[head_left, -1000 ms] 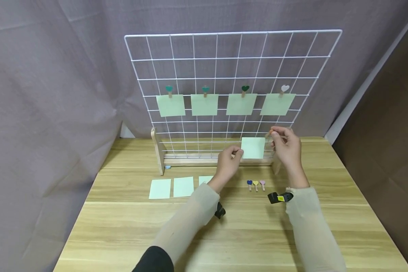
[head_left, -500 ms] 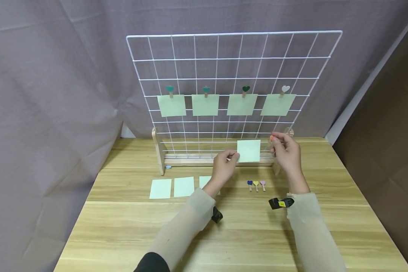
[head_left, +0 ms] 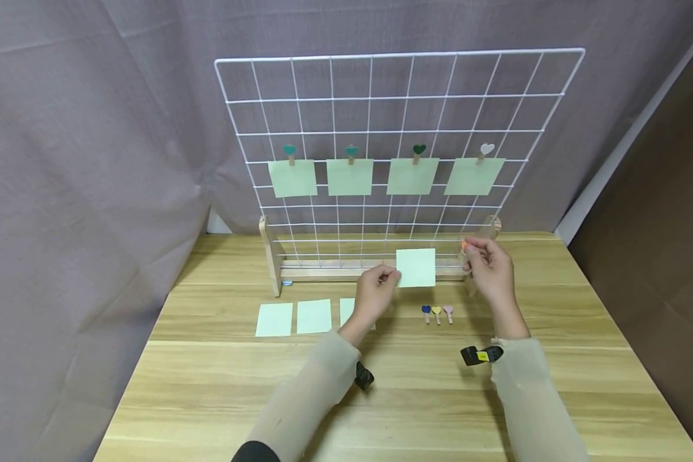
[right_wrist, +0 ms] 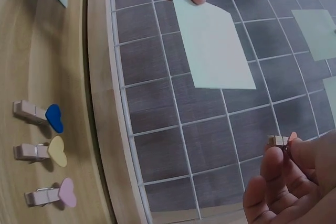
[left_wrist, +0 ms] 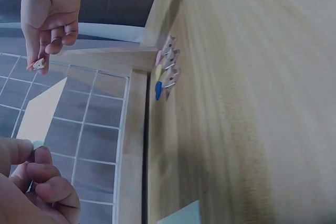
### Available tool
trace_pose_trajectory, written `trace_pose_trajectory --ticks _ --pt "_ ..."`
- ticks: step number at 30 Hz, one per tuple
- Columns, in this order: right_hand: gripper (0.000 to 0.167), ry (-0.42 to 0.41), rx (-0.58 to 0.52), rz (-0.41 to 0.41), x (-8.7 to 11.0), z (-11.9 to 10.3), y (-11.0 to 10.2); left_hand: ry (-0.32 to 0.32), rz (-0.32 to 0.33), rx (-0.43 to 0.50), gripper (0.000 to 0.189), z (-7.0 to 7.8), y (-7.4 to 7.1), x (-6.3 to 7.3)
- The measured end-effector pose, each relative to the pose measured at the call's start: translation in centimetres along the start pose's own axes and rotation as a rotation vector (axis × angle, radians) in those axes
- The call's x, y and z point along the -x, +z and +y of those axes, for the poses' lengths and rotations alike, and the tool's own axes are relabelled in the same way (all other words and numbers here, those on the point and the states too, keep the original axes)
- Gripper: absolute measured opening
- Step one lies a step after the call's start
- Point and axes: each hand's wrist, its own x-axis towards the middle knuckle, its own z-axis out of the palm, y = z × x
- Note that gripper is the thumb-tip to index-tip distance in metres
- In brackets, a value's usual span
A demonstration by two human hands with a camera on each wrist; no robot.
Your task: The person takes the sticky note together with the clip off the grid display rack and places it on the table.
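Note:
My left hand (head_left: 375, 293) pinches a pale green paper square (head_left: 416, 267) by its left edge, in front of the lower part of the white wire grid (head_left: 369, 133). To its right, my right hand (head_left: 492, 269) holds a small clothespin (right_wrist: 279, 141) with an orange heart between thumb and fingers, apart from the paper. In the right wrist view the clothespin's jaws look closed. Several green paper squares (head_left: 412, 176) hang in a row on the grid, each under a heart clothespin (head_left: 419, 151).
On the wooden table (head_left: 219, 385) lie a blue heart clothespin (right_wrist: 39, 114), a yellow one (right_wrist: 42, 150) and a pink one (right_wrist: 52, 195). Paper squares (head_left: 274, 319) lie at the left, one partly behind my left arm. A wooden stand (head_left: 269, 256) supports the grid.
My left hand has moved left and down toward me with the paper square. My right hand has come slightly down with the orange clothespin. The hanging papers stay put.

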Motion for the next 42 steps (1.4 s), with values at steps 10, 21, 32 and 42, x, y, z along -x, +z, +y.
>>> trace_pose_trajectory --ticks 10,21,32,42 --pt "0.031 0.0 0.067 -0.062 0.8 0.9 -0.4 -0.069 -0.024 0.034 0.017 -1.1 -0.4 1.2" --pt "0.038 0.054 0.079 -0.129 1.1 2.2 -0.6 -0.107 -0.053 0.038 0.018 -2.0 -0.9 2.2" --pt "0.037 0.096 0.097 -0.121 2.0 3.1 -0.6 -0.119 -0.067 0.034 0.016 -2.7 -1.4 2.9" --pt "0.035 0.095 0.152 -0.119 2.8 4.3 -1.2 -0.125 -0.076 -0.009 0.017 -3.0 -1.7 3.5"
